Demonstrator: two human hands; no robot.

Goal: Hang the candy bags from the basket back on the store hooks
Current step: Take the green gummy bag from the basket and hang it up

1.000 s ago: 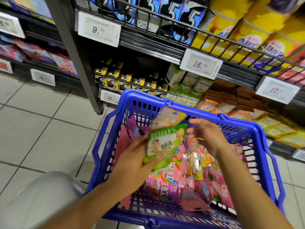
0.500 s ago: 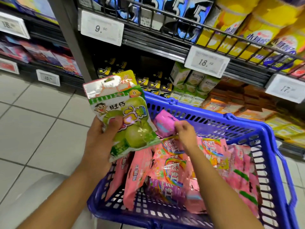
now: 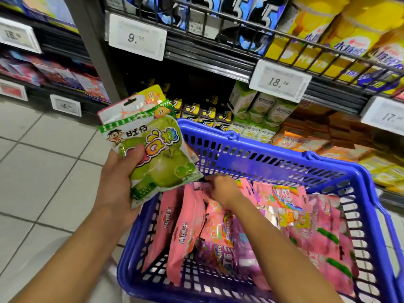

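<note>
R hand (image 3: 220, 189) fingertips hidden among basket (image 3: 273, 158) bags.

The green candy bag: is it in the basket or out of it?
Out. The left hand holds the green candy bag raised above the blue basket's left rim.

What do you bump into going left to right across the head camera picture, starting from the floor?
Tiled floor → left hand → green candy bag → right hand → rainbow candy bag → basket's right rim.

price tags (image 3: 137, 37) 9.90, 18.49 | yellow bags (image 3: 354, 29) top shelf | tiled floor (image 3: 43, 162)
</note>
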